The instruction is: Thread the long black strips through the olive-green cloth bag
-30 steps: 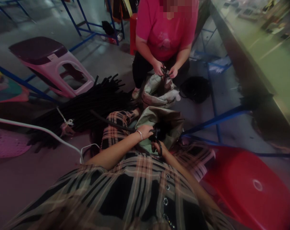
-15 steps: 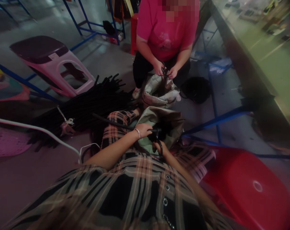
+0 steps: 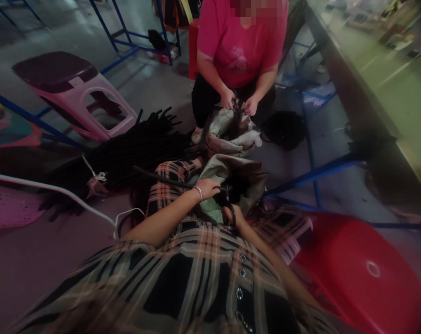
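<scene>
My left hand (image 3: 208, 189) is closed around a long black tube (image 3: 162, 177) that reaches back over my plaid-covered knee. My right hand (image 3: 231, 215) grips black-handled scissors (image 3: 233, 214), whose blades are at the tube's end, just right of my left fingers. Both hands are over the mouth of an open sack (image 3: 252, 178) between my legs, with dark pieces inside. A large bundle of black tubes (image 3: 137, 146) lies on the floor at the left, tied with a pale strip.
A person in a pink shirt (image 3: 241, 51) sits opposite, hands over a second sack (image 3: 227, 139). A pink stool (image 3: 109, 104) and pink basket (image 3: 14, 206) are left, a red stool (image 3: 363, 269) right. Blue metal frames (image 3: 315, 174) support a long table (image 3: 366, 93).
The scissors' blades have shifted slightly at the tube's end. My hands stay almost in place, and the view has moved very slightly.
</scene>
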Tool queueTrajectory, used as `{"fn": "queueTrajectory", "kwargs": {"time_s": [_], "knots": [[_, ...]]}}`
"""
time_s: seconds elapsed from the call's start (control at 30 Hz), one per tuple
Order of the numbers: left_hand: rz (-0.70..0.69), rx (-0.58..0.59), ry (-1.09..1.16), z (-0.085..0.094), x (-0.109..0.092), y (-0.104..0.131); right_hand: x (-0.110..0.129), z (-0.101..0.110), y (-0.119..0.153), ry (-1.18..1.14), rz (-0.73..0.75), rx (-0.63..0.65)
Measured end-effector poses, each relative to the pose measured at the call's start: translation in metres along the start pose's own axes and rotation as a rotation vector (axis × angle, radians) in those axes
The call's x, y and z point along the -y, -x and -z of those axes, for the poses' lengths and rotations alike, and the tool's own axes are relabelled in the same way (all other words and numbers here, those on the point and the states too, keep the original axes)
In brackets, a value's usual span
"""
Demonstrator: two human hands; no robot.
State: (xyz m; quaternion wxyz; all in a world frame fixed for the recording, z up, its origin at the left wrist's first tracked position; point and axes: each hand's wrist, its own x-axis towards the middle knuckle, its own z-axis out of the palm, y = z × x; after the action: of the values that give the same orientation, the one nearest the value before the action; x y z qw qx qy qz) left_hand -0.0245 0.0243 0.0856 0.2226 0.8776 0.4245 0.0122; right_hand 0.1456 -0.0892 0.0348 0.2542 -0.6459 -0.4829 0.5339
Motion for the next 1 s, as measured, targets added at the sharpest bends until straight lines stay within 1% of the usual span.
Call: {"fn": "queueTrajectory", "kwargs": {"time_s": [0.2,0.3,0.43,0.57,0.7,0.83,1.0], "knots": [[-0.056,0.046,-0.003,-0.001,0.0,-0.001,-0.01,0.002,-0.009,-0.01,0.056,0.076],[-0.058,0.054,-0.003,-0.002,0.002,-0.001,-0.013,0.002,-0.009,0.016,0.052,0.048],[-0.043,0.027,0.007,-0.003,0.005,-0.001,-0.008,0.001,-0.004,0.024,0.002,-0.017],[-0.038,0.01,0.005,-0.004,0.005,-0.001,-0.002,0.001,-0.002,0.0,-0.02,0.003],[-0.044,0.044,0.008,-0.007,0.004,0.0,-0.002,0.003,-0.005,0.032,-0.03,0.042],[-0.06,0.049,0.02,-0.009,0.004,0.0,-0.004,0.003,-0.007,0.065,-0.008,0.011],[-0.101,0.012,0.043,-0.011,0.006,-0.001,-0.005,0.001,-0.006,0.039,-0.063,-0.044]]}}
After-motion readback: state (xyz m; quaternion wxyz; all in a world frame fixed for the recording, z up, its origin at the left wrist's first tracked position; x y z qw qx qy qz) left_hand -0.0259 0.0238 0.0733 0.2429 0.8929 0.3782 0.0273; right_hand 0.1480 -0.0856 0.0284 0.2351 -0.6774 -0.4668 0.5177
